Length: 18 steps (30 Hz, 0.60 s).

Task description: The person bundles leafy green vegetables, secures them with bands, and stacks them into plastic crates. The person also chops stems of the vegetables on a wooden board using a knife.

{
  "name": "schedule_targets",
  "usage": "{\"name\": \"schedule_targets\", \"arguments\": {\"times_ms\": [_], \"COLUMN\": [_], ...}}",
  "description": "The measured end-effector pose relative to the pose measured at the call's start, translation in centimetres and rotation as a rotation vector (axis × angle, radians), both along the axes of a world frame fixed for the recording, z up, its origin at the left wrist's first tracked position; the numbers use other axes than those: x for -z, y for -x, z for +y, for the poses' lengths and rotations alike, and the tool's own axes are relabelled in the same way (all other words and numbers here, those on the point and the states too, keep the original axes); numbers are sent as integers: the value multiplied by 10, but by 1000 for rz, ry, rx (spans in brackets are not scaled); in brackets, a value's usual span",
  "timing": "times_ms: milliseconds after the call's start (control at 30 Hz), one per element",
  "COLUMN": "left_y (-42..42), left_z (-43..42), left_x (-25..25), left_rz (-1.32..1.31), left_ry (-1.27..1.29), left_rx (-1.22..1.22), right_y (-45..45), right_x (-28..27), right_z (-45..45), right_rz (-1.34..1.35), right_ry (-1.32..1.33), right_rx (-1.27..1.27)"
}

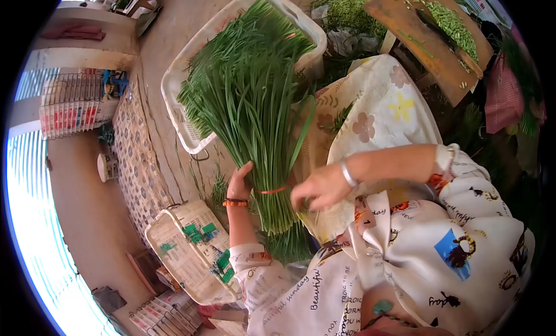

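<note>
The left hand [238,182] has its fingers closed around the left side of a bundle of long green leaves [250,127], mostly hidden behind the stalks, near the centre of the frame. The right hand [321,187] is blurred beside the bundle's lower right edge, fingers bent; whether they pinch anything cannot be told. A red band [271,191] circles the stalks between the two hands. An orange bead bracelet [234,203] sits on the left wrist and a silver bangle [348,173] on the right. The bundle's leaves fan upward over a white crate [317,38] at upper centre, which holds more greens. Right of the bundle, a flower-printed cloth [385,119] spreads out. At upper right, a wooden board [402,15] carries a knife [443,32] and chopped green pieces [450,20]. At lower left, a pale basket [152,243] holds printed paper and bright green items [200,233], too small to identify. A wire basket [75,98] hangs at upper left.
</note>
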<state>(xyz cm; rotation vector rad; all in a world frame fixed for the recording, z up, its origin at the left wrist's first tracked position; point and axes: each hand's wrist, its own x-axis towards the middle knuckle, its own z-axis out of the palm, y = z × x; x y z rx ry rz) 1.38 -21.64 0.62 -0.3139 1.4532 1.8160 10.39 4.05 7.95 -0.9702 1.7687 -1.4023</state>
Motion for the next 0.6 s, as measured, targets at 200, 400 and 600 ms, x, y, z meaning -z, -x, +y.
{"name": "schedule_targets", "arguments": {"times_ms": [200,400,600], "left_y": [4,8,1], "left_z": [22,27,10], "left_x": [-3,-27,-19], "left_rz": [115,226,382], "left_ry": [74,167,195], "left_rx": [-103,-279,-264], "right_y": [19,58,41], "right_x": [-1,25,36], "right_z": [20,-44,-40], "right_rz": [460,1226,1038], "right_ry": [-395,-267,-540], "right_rx": [189,571,478]}}
